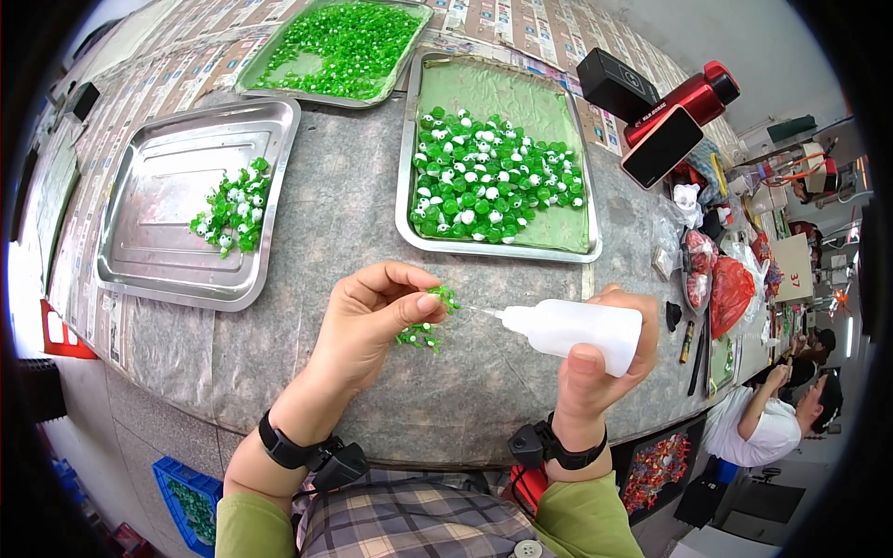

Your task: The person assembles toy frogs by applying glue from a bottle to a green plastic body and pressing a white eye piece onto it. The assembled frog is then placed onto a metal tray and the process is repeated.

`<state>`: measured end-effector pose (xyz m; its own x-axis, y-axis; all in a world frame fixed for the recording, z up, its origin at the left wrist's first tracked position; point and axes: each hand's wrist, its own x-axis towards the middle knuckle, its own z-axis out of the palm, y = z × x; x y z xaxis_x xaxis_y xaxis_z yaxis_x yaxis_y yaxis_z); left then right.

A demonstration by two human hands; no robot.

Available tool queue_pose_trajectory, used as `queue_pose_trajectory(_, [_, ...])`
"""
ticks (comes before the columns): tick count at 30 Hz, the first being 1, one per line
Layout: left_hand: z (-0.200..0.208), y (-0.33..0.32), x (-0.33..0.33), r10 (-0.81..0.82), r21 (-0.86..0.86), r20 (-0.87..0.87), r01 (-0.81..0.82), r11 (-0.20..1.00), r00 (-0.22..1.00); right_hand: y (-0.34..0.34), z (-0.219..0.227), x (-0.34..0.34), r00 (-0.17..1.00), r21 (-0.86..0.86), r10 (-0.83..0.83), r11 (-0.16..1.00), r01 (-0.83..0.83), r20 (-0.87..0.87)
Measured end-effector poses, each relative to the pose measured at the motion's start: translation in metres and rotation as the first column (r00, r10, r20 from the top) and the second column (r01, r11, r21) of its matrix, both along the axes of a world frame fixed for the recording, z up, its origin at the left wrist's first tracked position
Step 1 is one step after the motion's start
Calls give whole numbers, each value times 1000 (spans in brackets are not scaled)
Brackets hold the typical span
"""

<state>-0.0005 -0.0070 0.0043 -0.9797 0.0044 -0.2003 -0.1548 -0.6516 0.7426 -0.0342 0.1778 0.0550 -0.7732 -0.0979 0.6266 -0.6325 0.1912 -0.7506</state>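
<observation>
Between thumb and forefinger, my left hand [363, 316] pinches a small green plastic figure part [447, 298]. My right hand [593, 395] is wrapped around a white squeeze bottle [591, 333], tilted sideways. Its thin needle tip points left and ends close to the green part; whether they touch I cannot tell. Below my left fingers, several loose green-and-white pieces [420, 338] lie on the table. Beyond my hands stands a metal tray lined with green cloth, its rim [406, 209] around many green-and-white beads [493, 177].
At left, a metal tray [139, 265] holds a cluster of green-and-white figures [233, 209]. Another tray [244, 86] of small green parts [339, 42] stands farther back. A phone [662, 147] leans against a red flask [684, 102] beside a black box [616, 84]. Co-workers [767, 423] sit at right.
</observation>
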Motion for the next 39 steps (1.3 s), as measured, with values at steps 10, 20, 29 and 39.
queue_pose_trajectory(10, [-2, 1, 0, 14, -46, -32, -16, 999, 999, 0, -3, -1, 999, 11, 32, 999, -32, 7])
queue_pose_trajectory(20, [0, 1, 1, 65, -32, 20, -64, 997, 998, 52, 4, -30, 933, -272, -34, 952, 139, 359])
queue_pose_trajectory(29, [-1, 1, -1, 65, -26, 42, -64, 998, 997, 140, -72, -54, 801, 8, -241, 959, 283, 548])
queue_pose_trajectory(39, [-4, 1, 0, 51, -32, 43, -49, 998, 998, 34, -10, -57, 971, 517, -121, 856, -2, 205])
